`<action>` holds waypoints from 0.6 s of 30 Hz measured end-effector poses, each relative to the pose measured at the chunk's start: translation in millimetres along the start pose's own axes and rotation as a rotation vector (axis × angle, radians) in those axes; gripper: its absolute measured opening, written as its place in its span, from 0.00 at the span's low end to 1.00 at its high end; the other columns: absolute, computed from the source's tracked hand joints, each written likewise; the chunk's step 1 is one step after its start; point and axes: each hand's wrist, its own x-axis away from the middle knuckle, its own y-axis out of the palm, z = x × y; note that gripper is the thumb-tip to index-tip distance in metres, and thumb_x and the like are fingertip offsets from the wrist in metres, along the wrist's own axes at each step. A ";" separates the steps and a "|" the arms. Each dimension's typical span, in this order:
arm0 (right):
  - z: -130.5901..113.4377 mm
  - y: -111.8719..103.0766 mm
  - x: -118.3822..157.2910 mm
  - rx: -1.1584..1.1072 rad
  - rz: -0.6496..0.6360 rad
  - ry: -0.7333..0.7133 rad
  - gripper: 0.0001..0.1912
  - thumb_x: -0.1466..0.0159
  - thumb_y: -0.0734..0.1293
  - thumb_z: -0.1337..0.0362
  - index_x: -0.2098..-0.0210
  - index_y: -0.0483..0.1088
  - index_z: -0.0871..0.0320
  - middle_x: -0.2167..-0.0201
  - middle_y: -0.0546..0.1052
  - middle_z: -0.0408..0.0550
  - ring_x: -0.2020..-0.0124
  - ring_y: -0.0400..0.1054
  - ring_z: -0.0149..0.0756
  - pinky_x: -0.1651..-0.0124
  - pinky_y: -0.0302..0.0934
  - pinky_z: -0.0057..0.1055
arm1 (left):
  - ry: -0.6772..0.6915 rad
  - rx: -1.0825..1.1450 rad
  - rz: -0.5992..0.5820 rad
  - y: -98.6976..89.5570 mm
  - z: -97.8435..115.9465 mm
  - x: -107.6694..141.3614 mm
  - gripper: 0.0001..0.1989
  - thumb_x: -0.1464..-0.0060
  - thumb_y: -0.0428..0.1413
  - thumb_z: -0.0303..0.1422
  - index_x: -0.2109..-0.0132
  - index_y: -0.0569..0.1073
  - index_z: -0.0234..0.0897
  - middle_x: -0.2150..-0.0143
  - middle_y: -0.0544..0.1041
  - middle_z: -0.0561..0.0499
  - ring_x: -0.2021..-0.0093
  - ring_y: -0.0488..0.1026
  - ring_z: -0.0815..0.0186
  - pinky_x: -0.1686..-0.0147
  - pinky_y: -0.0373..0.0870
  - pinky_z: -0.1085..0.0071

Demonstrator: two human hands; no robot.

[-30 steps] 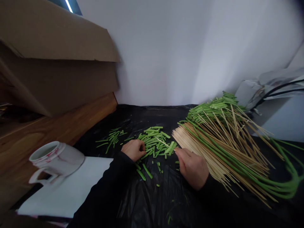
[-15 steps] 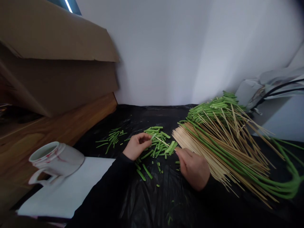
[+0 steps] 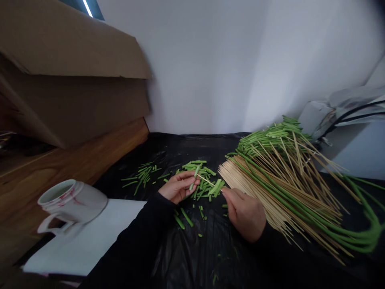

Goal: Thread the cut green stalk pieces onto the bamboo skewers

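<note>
My right hand is closed in a pinch on the lower end of a thin bamboo skewer. Several short green garlic scape pieces sit side by side on it, close to the fingertips. Between thumb and fingers, my left hand grips another cut garlic scape piece, which stands crosswise at the skewer's far tip. Whether the tip has pierced it, I cannot tell. Beneath both hands lies a loose pile of cut garlic scapes.
Bamboo skewers lie at the right, crossed by long uncut garlic scapes. Behind them are stacked filled skewers. At left, a white mug rests on white paper, near a cardboard box. Black plastic sheeting covers the surface.
My left hand has turned and moved slightly right, bringing the held garlic scape piece upright across the skewer tip. My right hand and the threaded pieces have hardly moved.
</note>
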 end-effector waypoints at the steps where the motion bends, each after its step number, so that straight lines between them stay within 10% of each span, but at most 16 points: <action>1: -0.2 -0.1 0.0 -0.001 0.002 0.002 0.13 0.35 0.57 0.69 0.58 0.71 0.58 0.73 0.74 0.44 0.73 0.68 0.31 0.70 0.50 0.30 | 0.014 -0.011 0.014 0.2 0.1 -0.3 0.11 0.57 0.61 0.16 0.64 0.76 0.31 0.67 0.79 0.46 0.67 0.77 0.67 0.68 0.73 0.77; 18: -0.2 -0.2 0.5 0.028 -0.031 0.005 0.14 0.36 0.57 0.69 0.56 0.71 0.58 0.73 0.74 0.44 0.74 0.66 0.30 0.71 0.51 0.29 | 0.054 -0.093 0.029 3.2 -0.7 2.0 0.11 0.55 0.63 0.23 0.61 0.77 0.31 0.65 0.80 0.44 0.64 0.78 0.65 0.66 0.74 0.76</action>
